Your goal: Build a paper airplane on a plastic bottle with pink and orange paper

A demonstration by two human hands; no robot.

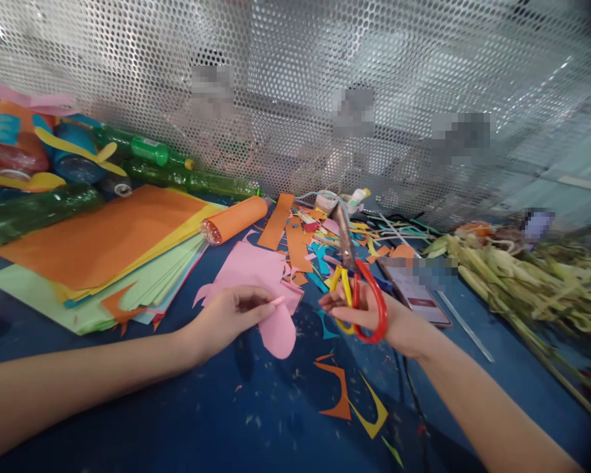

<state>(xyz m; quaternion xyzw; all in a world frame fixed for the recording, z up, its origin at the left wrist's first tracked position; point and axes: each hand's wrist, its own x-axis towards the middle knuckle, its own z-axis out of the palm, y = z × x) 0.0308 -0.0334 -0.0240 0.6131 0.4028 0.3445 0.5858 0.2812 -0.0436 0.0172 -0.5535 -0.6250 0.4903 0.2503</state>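
Note:
Between the thumb and fingers of my left hand (234, 318) is a pink paper cutout (278, 335) with a rounded lower end. Behind it lies a larger sheet of pink paper (246, 263) with cut edges. My right hand (389, 315) has its fingers through the loops of a pair of scissors (372, 309), one loop red and the other yellow. The metal blades point up and away from me, apart from the pink paper. Orange and yellow offcuts (342, 394) lie on the blue table below the hands.
Stacked coloured paper (108, 236) and green plastic bottles (211, 182) stand left. An orange-wrapped bottle (236, 220) lies near many paper scraps (320, 246). Right are a phone (418, 295), a clear stick (465, 325) and dried husks (532, 282). A perforated metal panel (295, 79) closes the back.

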